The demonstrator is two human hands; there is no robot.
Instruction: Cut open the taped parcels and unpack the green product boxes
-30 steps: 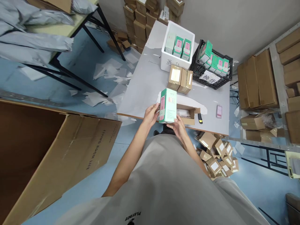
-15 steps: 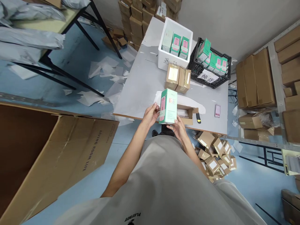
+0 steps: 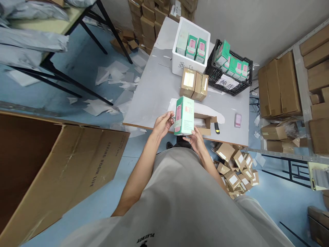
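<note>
A green and white product box (image 3: pixel 187 116) with a pink picture on its side stands upright over the table's near edge. My right hand (image 3: pixel 196 140) grips its lower right corner, the thumb on the front and the fingers underneath. Just left of the box is my left hand (image 3: pixel 163 124), its fingers curled and pinched together by the box's side edge; whether anything small is between them is hidden. Behind the box lies an opened brown carton (image 3: pixel 205 131) with white material inside. A black and yellow box cutter (image 3: pixel 217 128) rests beside that carton.
Two taped cartons (image 3: pixel 188 83) stand farther back on the grey table (image 3: pixel 144 99). Behind them are a white bin (image 3: pixel 189 66) and a black crate (image 3: pixel 231 90), both holding green boxes. A small pink packet (image 3: pixel 238 120) lies right. Cartons (image 3: pixel 233 180) are heaped on the floor.
My left hand has drawn slightly left, away from the box's side. The box stays in my right hand, and the whole view has shifted a little.
</note>
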